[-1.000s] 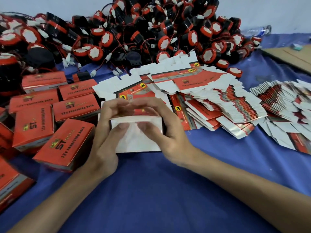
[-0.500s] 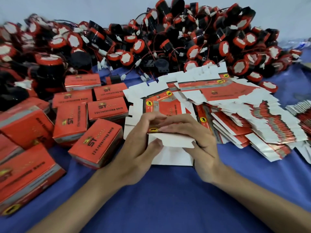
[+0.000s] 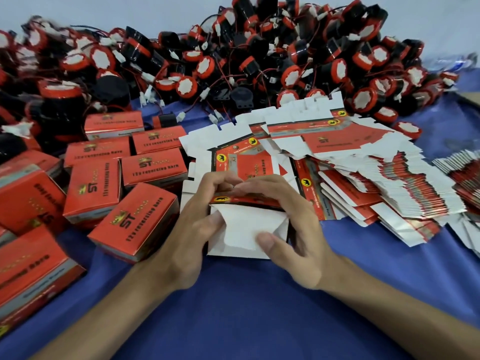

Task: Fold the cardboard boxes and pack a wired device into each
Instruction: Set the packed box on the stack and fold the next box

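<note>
A half-formed red and white cardboard box (image 3: 241, 229) stands on the blue cloth in front of me, its white end flaps facing me. My left hand (image 3: 184, 242) grips its left side, thumb on a white flap, fingers curled over the top. My right hand (image 3: 293, 229) grips the right side, thumb pressing the lower flap. A big heap of black and red wired devices (image 3: 233, 61) lies behind. Flat unfolded boxes (image 3: 350, 162) fan out just beyond my hands and to the right.
Several closed red boxes (image 3: 135, 224) lie on the left, close to my left wrist. More flat box stacks (image 3: 462, 178) sit at the far right. The blue cloth (image 3: 233, 307) covers the table near me.
The box's white end flaps have been folded further inward under both thumbs, and a red panel now shows on top. The camera view has shifted so the scene sits further right.
</note>
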